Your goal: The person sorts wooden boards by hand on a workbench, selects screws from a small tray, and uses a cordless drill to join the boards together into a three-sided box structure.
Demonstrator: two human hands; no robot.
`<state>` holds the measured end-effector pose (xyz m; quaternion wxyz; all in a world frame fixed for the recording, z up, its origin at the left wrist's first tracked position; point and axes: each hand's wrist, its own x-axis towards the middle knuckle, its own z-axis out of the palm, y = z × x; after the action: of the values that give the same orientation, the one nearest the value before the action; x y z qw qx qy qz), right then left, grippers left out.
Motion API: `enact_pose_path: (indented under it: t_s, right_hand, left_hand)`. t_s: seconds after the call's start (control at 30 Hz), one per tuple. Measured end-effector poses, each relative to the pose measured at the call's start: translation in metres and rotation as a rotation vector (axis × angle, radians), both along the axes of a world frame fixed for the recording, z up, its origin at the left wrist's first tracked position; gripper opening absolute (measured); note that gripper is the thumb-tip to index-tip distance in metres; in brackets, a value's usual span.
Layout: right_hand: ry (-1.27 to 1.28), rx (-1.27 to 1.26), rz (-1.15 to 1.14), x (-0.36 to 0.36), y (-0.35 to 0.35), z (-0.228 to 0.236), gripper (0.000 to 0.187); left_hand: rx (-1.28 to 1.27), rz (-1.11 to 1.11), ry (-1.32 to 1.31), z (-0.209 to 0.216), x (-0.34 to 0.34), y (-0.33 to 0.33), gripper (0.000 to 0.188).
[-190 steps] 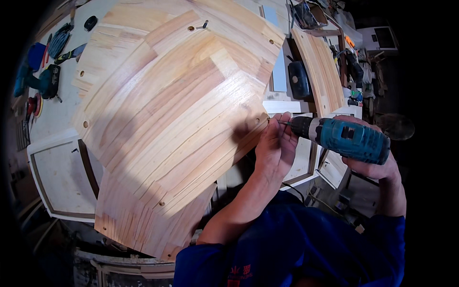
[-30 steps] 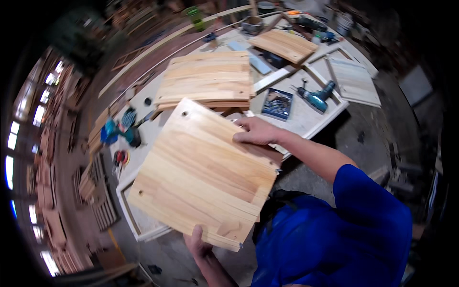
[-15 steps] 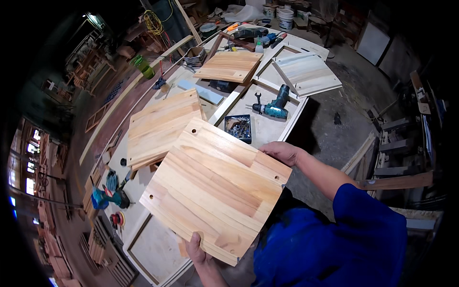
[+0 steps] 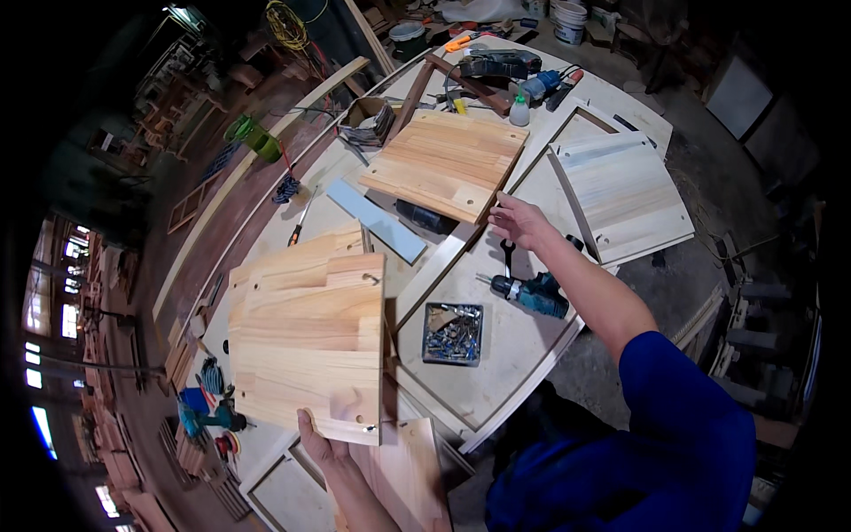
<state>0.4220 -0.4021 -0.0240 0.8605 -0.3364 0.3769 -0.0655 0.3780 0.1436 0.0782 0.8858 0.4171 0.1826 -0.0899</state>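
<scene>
My left hand point(image 4: 324, 442) grips the lower edge of a light wooden panel point(image 4: 306, 346), thumb on top. The panel has holes near its corners and lies over or just above another panel at the left of the table. My right hand point(image 4: 521, 222) reaches far out, fingers extended, at the near right corner of a second wooden panel point(image 4: 448, 160); whether they touch it I cannot tell. Below that hand lie a teal cordless drill point(image 4: 534, 295) and a dark open-ended wrench point(image 4: 508, 254). A square box of screws point(image 4: 453, 334) sits between my arms.
A paler panel point(image 4: 628, 191) rests at the right. A blue-grey strip point(image 4: 377, 220) and a screwdriver point(image 4: 297, 229) lie left of centre. Another drill point(image 4: 211, 417) is at the left edge; power tools point(image 4: 499, 64) and a small bottle point(image 4: 519, 111) stand farther back. One more panel point(image 4: 408, 470) shows low down.
The panel I held in both hands has moved left and turned, with only my left hand on it now. My right hand has left its edge and reached forward to the far panel.
</scene>
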Motion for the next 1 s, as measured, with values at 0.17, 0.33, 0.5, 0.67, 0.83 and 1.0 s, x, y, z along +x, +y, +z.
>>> enact_pose_path:
  t_s: [0.17, 0.33, 0.5, 0.67, 0.83, 1.0]
  right_hand:
    - [-0.048, 0.132, -0.127, 0.069, -0.026, -0.037, 0.038]
    - [-0.142, 0.197, -0.143, 0.085, -0.035, -0.056, 0.039]
    - [-0.185, 0.233, -0.139, 0.091, -0.030, -0.045, 0.038]
    - [-0.058, 0.204, -0.118, 0.081, -0.030, -0.028, 0.037]
    - [0.074, -0.354, 0.023, -0.045, -0.040, 0.054, 0.022]
    - [0.336, -0.687, -0.520, -0.214, -0.102, 0.020, 0.023]
  left_hand:
    - [0.044, 0.140, 0.069, -0.029, 0.016, -0.003, 0.054]
    - [0.229, 0.042, 0.213, -0.035, 0.013, -0.012, 0.055]
    - [0.189, 0.090, 0.232, -0.059, 0.015, 0.001, 0.058]
    - [0.130, 0.015, 0.246, -0.048, 0.012, -0.022, 0.058]
    - [0.077, 0.010, 0.187, -0.041, -0.008, -0.021, 0.051]
    - [-0.155, -0.240, -0.107, -0.062, -0.033, 0.012, 0.036]
